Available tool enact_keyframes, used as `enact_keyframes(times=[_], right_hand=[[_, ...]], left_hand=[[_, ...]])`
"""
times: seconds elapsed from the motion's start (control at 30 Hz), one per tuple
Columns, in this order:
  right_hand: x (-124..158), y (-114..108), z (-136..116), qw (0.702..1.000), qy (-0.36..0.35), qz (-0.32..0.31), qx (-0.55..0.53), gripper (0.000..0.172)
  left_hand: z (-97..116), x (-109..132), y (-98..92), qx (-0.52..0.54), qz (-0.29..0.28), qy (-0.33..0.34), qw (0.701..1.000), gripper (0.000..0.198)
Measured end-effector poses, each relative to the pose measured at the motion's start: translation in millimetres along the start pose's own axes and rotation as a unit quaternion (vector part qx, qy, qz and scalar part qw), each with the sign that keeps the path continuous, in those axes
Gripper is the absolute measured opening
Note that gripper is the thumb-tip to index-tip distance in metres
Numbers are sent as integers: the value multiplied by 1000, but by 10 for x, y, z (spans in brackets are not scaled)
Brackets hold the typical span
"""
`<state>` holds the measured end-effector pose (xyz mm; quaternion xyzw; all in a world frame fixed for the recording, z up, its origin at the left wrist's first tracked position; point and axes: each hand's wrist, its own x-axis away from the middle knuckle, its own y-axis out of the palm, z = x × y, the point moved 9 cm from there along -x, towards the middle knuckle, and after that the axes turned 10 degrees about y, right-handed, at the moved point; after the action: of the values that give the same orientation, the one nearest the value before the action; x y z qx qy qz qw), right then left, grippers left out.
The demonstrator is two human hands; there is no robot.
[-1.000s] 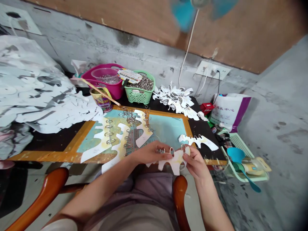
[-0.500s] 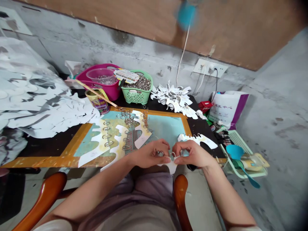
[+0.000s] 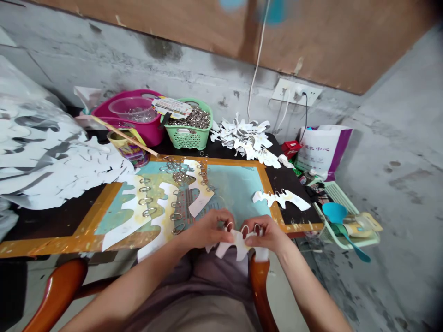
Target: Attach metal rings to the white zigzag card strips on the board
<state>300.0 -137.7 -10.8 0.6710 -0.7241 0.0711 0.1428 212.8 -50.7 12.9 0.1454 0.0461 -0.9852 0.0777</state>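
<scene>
My left hand point(image 3: 203, 229) and my right hand point(image 3: 263, 233) pinch a scalloped white paper cut-out point(image 3: 232, 245) just above the near edge of the board. Several metal split rings point(image 3: 245, 229) stand threaded along its top edge, between my fingers. Both hands grip the paper and the fingers partly hide it. Beyond them, on the painted board point(image 3: 238, 193), lie longer white cut-outs point(image 3: 128, 216) with rings attached. Another ringed cut-out point(image 3: 280, 199) rests to the right, past my right hand.
A green basket of metal rings point(image 3: 188, 127) and a magenta tub point(image 3: 126, 121) holding a clear bowl stand behind the board. A heap of paper scraps point(image 3: 244, 140) lies beside them, and a large pile of white cut-outs point(image 3: 44, 152) lies left. A wooden chair's arms point(image 3: 57, 295) flank my lap.
My hands have drawn closer together on the cut-out, and more of the paper shows below them. The whole view has shifted slightly left and down as my head moved.
</scene>
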Motion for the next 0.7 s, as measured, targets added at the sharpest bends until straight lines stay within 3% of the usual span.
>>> enact_keyframes(times=[0.1,0.17,0.23,0.4,0.53,0.7], right_hand=[[-1,-161,-69,999,-20,46,3,27],[-4,-234,-73,998,-29,59,8,26],[-12,-282,-62,997,-28,62,24,26],[2,-410,-97,994,-25,83,68,28],[79,-490,-284,988,-72,96,101,46],[128,-462,-534,961,-118,96,231,30]], left_hand=[[-89,40,-115,140,65,-18,988,73],[-184,93,-125,169,85,-65,980,62],[-217,129,-127,159,99,-90,978,47],[-51,146,-274,68,172,-17,983,36],[13,163,-323,-6,185,1,983,33],[54,158,-329,-45,201,8,979,35]])
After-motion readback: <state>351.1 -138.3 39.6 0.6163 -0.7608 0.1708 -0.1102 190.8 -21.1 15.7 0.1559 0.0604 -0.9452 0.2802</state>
